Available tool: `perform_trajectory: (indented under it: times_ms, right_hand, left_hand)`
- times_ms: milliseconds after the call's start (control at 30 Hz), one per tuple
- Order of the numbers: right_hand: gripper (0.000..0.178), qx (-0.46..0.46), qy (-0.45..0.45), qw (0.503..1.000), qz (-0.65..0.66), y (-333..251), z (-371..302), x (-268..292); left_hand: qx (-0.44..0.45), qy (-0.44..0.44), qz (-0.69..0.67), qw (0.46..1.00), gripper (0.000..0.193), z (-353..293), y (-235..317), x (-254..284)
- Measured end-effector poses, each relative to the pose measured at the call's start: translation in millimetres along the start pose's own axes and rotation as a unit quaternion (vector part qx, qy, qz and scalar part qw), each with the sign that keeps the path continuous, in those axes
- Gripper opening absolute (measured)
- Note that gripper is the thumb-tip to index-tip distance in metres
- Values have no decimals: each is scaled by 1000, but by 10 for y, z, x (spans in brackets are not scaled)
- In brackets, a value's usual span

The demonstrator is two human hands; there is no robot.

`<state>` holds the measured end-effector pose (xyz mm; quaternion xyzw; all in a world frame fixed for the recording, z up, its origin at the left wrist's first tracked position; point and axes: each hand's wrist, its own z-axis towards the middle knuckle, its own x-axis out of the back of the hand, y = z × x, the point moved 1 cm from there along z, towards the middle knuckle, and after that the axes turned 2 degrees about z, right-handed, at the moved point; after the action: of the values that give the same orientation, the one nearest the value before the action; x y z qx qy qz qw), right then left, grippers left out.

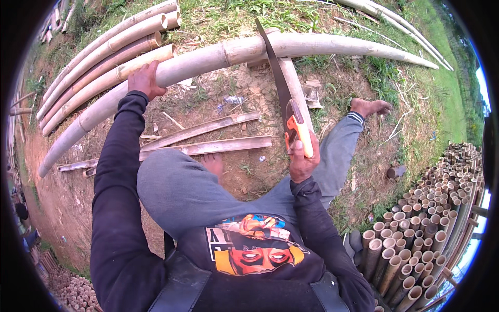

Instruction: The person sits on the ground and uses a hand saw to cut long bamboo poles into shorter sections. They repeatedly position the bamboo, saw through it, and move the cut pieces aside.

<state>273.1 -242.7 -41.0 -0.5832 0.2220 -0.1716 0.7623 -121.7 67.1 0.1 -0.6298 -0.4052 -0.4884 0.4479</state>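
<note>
A long, pale bamboo pole (208, 58) stretches across in front of me, bending toward both sides of the head view. My left hand (147, 80) rests over the pole left of the middle, its fingers curled round it. In my right hand (303, 158) is the orange handle of a handsaw (280, 78). The saw's dark blade runs away from me, its far part lying across the pole beside a joint. Beneath the pole there, a bamboo support (295, 86) points back toward me. How deep the blade sits in the bamboo I cannot tell.
Several cut bamboo poles (112, 49) lie at the far left. Split bamboo lengths (208, 129) are on the dirt near my left foot (212, 164). My bare right foot (370, 106) is out to the right. Many upright bamboo pieces (410, 244) stand packed at the near right.
</note>
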Motion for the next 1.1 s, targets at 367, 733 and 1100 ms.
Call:
perform_trajectory:
  times_ms: [367,733,1100]
  right_hand:
    - [51,-35,-45,998,18,-399,-99,263]
    - [25,-43,-44,993,-102,158,1787,-876]
    - [22,-40,-32,994,-99,-198,1186,-585]
  left_hand:
    - [-6,15,12,1000,91,-30,34,77]
    - [0,-2,-5,1000,88,-12,20,104]
    - [-4,11,1,1000,95,13,-26,-29]
